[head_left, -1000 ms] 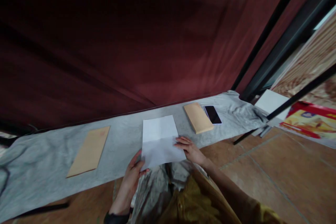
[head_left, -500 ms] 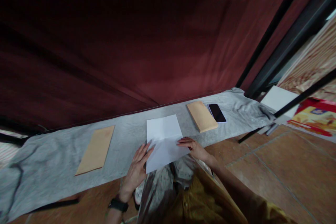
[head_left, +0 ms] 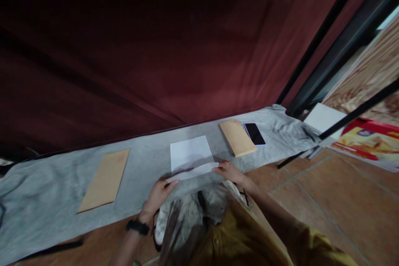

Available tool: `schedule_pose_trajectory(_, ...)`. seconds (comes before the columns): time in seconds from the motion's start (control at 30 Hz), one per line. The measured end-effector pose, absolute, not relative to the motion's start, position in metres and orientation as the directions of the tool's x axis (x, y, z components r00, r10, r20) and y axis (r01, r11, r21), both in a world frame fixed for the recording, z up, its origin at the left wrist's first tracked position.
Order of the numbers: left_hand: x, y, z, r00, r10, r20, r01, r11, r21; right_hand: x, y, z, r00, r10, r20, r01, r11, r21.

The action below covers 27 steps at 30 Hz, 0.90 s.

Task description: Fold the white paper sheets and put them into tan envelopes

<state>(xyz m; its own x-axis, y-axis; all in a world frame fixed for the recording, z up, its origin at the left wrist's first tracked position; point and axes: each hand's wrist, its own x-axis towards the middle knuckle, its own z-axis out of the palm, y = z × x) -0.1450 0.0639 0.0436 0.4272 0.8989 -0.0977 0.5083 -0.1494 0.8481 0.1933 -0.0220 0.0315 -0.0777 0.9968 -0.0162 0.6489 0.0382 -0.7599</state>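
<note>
A sheet of white paper (head_left: 190,153) lies on the grey cloth in front of me, its near part bent up and over into a narrow strip. My left hand (head_left: 159,194) pinches the left end of that raised strip between thumb and fingers. At the right end, my right hand (head_left: 229,171) grips the strip the same way. To the right of the paper sits a stack of brown envelopes (head_left: 237,137), with a smartphone (head_left: 254,134) beside it, dark screen up. A single brown envelope (head_left: 104,179) rests to the left of my left hand.
The grey cloth (head_left: 50,199) covers a long, narrow bench. A dark red curtain (head_left: 187,70) hangs behind it. Black poles (head_left: 318,41) slant at the right, near a red and yellow box (head_left: 370,141). Brown floor tiles (head_left: 311,199) show below.
The near half of the paper lay flat under my spread hands; now its near edge is lifted and folded away from me. Both hands have closed on its ends.
</note>
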Motion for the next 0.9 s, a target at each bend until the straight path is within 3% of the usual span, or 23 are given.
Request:
schedule_pose_trajectory(0.17, -0.129, 0.071, 0.033, 0.194, 0.978, -0.078, 0.473, -0.023, 0.881, 0.183, -0.004, 0.036, 0.070, 0.997, 0.013, 0.693, -0.039, -0.720)
schedule_pose_trajectory(0.4, -0.112, 0.081, 0.043, 0.130, 0.990, -0.046, 0.554, -0.034, 0.832, 0.173, 0.017, 0.036, 0.212, 0.977, -0.032, 0.765, -0.186, -0.617)
schedule_pose_trajectory(0.6, -0.102, 0.094, 0.055, 0.104, 0.993, -0.055, 0.786, -0.048, 0.616, 0.170, 0.034, 0.035, 0.281, 0.959, -0.036, 0.795, -0.253, -0.551)
schedule_pose_trajectory(0.73, -0.092, 0.094, 0.065, 0.082, 0.992, -0.092, 0.920, -0.040, 0.390, 0.165, 0.043, 0.034, 0.329, 0.943, -0.048, 0.803, -0.306, -0.511)
schedule_pose_trajectory(0.9, -0.082, 0.092, 0.071, 0.063, 0.994, -0.085, 0.979, -0.045, 0.201, 0.161, 0.049, 0.033, 0.362, 0.931, -0.054, 0.797, -0.339, -0.499)
